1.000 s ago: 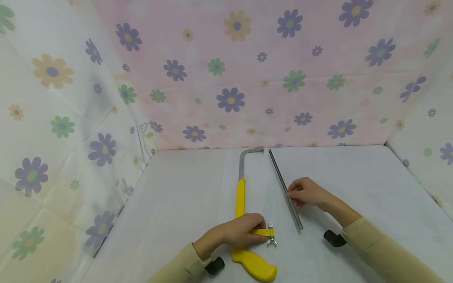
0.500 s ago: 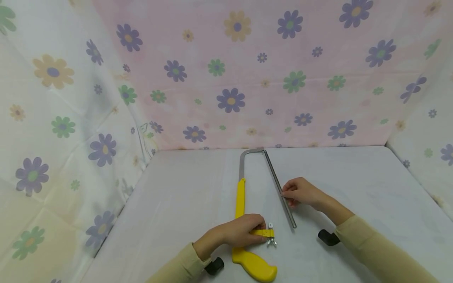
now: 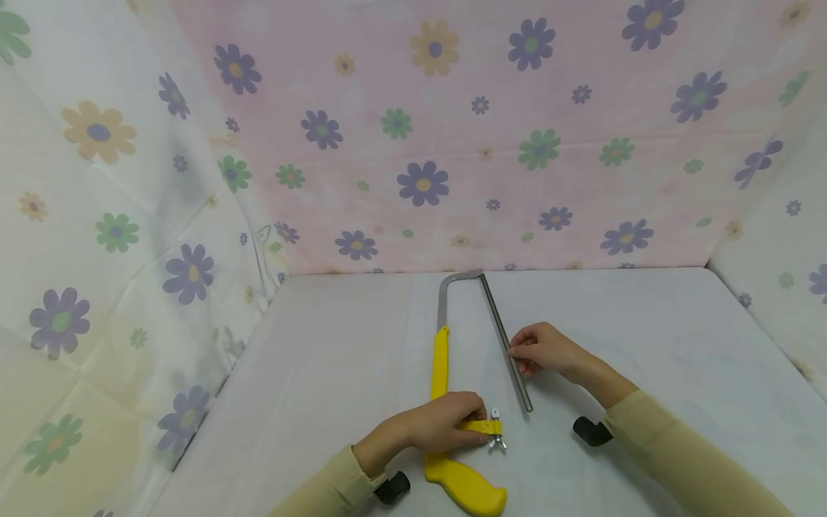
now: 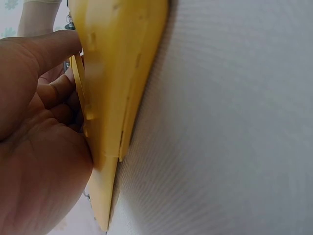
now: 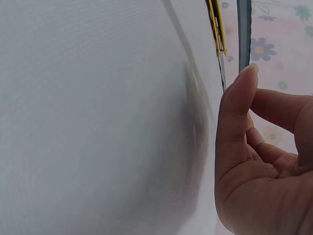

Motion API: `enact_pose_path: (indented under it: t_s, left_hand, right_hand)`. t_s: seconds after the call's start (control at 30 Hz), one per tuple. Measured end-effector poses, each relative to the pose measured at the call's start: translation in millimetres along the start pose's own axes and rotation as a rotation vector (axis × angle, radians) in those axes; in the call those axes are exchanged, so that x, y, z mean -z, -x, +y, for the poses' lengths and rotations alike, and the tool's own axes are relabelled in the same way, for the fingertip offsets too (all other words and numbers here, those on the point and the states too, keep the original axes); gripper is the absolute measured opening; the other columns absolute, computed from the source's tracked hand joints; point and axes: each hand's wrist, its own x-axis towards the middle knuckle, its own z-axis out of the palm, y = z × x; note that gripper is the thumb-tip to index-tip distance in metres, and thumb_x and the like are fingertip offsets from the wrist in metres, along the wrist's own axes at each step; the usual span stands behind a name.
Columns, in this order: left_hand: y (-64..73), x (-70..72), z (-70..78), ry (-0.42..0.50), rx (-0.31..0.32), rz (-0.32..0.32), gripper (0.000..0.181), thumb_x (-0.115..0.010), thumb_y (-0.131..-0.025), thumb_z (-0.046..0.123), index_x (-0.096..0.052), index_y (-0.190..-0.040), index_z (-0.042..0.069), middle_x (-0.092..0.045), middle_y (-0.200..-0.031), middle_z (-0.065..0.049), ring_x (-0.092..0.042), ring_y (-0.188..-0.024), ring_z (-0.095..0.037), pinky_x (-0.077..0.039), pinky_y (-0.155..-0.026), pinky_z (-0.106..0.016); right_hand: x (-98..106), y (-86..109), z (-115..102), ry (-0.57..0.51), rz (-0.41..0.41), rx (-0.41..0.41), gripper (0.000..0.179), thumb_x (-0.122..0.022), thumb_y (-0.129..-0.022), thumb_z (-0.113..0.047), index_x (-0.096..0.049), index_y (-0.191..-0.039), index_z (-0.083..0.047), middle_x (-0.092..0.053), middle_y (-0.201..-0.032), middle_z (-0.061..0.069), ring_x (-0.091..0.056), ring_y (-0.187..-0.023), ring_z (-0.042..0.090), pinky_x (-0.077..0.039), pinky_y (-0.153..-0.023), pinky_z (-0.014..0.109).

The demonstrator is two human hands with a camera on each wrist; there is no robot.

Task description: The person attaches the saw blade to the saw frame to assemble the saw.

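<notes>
A yellow-handled hacksaw frame (image 3: 440, 362) lies on the white table, its grey bent end (image 3: 461, 276) pointing away. My left hand (image 3: 446, 422) lies across it and grips the short yellow arm that carries a silver wing nut (image 3: 497, 444). In the left wrist view, the thumb and curled fingers are against the yellow frame (image 4: 112, 73). My right hand (image 3: 549, 352) pinches a grey hacksaw blade (image 3: 497, 316) near its middle; fine teeth line one edge of the blade (image 5: 243, 34) in the right wrist view. The blade's far end meets the frame's grey tip; its near end is apart from the wing nut.
The white cloth-covered table (image 3: 323, 345) reaches back to a pink flowered curtain (image 3: 362, 143). Flowered cloth also hangs at both sides. A black wrist mount (image 3: 591, 431) sits under the right sleeve, another (image 3: 393, 488) under the left.
My right hand has moved left with the blade, bringing its far end from beside the frame's grey tip onto it. The left hand and frame have stayed put.
</notes>
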Motion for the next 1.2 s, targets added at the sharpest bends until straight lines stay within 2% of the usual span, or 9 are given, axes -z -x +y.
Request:
enact_pose_path:
  t_s: [0.7, 1.2]
  left_hand:
    - [-0.7, -0.1, 1.0, -0.005, 0.007, 0.005, 0.015, -0.065, -0.102, 0.029, -0.061, -0.106, 0.016, -0.052, -0.090, 0.011, -0.046, -0.081, 0.000, -0.040, -0.074, -0.016]
    - [0.0, 0.3, 2.7, -0.006, 0.007, 0.010, 0.014, -0.066, -0.102, 0.028, -0.061, -0.105, 0.016, -0.052, -0.089, 0.011, -0.046, -0.081, 0.000, -0.041, -0.073, -0.016]
  right_hand:
    - [-2.1, -1.1, -3.3, -0.047, -0.036, -0.001, 0.020, -0.060, -0.101, -0.006, -0.062, -0.111, 0.012, -0.063, -0.081, 0.009, -0.061, -0.067, 0.015, -0.055, -0.064, 0.029]
    - [-2.5, -2.3, -3.3, -0.051, -0.021, -0.028, 0.021, -0.061, -0.101, -0.007, -0.062, -0.111, 0.011, -0.063, -0.082, 0.009, -0.061, -0.068, 0.016, -0.055, -0.063, 0.029]
